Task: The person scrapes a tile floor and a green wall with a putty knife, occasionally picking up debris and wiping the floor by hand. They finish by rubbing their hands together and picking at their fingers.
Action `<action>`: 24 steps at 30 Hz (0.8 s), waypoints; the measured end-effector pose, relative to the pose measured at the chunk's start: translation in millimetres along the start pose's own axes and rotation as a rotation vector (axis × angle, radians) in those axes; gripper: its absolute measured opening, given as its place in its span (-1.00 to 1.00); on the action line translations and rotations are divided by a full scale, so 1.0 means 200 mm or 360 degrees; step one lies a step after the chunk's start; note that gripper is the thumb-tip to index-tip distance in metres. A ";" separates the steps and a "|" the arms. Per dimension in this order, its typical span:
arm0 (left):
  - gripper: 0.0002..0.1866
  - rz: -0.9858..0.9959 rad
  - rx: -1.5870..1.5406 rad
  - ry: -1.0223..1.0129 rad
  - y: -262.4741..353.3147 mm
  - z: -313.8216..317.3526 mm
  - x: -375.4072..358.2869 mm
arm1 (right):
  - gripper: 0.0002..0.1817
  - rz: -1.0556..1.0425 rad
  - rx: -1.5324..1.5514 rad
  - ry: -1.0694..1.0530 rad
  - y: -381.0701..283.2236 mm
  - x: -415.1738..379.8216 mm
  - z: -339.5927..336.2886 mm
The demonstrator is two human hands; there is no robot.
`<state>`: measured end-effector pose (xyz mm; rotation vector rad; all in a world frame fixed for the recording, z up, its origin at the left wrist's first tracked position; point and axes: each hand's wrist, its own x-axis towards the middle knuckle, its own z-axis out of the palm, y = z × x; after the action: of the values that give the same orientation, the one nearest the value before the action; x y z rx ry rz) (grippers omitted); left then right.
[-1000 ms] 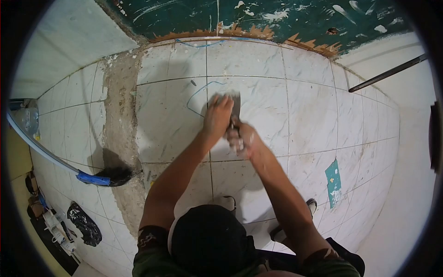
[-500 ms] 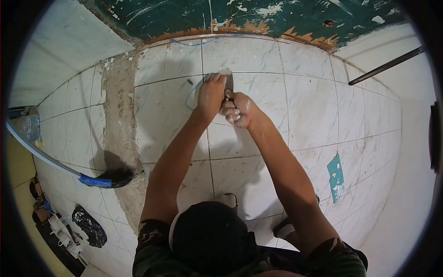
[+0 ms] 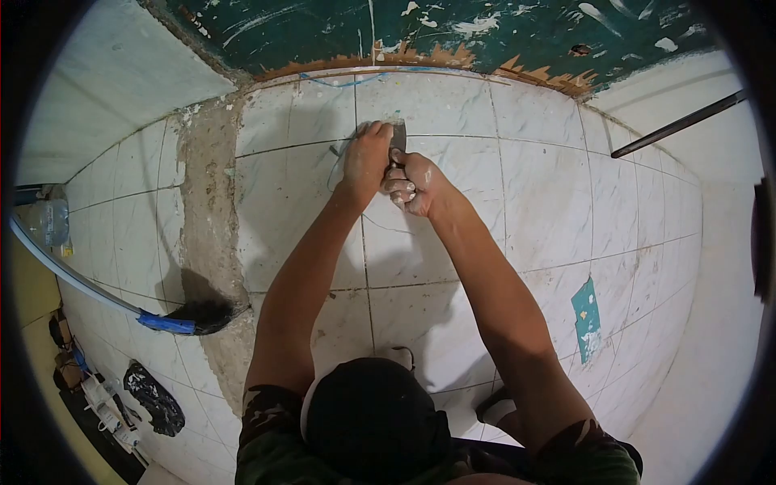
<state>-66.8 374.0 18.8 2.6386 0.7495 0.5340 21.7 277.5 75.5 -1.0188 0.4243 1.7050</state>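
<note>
A flat scraper [image 3: 398, 136] with a dull metal blade lies against the white tiled floor [image 3: 436, 242], near a grout line. My right hand [image 3: 413, 184] is closed around its handle, with pale dust on the fingers. Just to the left, my left hand [image 3: 369, 155] rests beside the blade with its fingers together, close to the blade's left edge; what lies under them is hidden. Thin curved marks and a small dark bit show on the tile left of my left hand.
Beyond the tiles stands a green panel [image 3: 453, 28] with a splintered lower edge. A dark rod [image 3: 679, 124] leans at the right, above a green scrap [image 3: 587, 320]. At left are a black-bristled brush [image 3: 212, 316], a bare cement strip [image 3: 212, 186] and a black bag [image 3: 153, 398].
Both hands and the scraper have shifted slightly up and to the left relative to the tiles. The view has tilted a little. My right hand keeps its grip.
</note>
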 end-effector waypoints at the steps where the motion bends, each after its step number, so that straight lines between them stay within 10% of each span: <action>1: -0.75 -0.0014 -0.0024 0.0021 0.00 0.00 0.01 | -0.63 -0.0001 -0.0004 0.0006 0.02 -0.01 0.00; 9: -0.58 0.0141 -0.0028 -0.0164 0.27 -0.04 -0.45 | -0.60 0.0056 0.0015 0.0144 0.47 -0.40 -0.20; 19: -0.82 0.0152 -0.0126 -0.0130 0.03 0.08 0.37 | -0.61 -0.0177 -0.0012 -0.0028 -0.23 0.01 -0.08; 24: -0.77 0.0309 -0.0082 -0.0151 0.21 0.11 0.09 | -0.61 -0.0200 -0.0051 0.0214 -0.04 -0.22 -0.16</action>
<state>-24.9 346.0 20.8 2.6824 0.4482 0.4680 45.0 231.6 93.9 -1.1642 0.4118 1.5414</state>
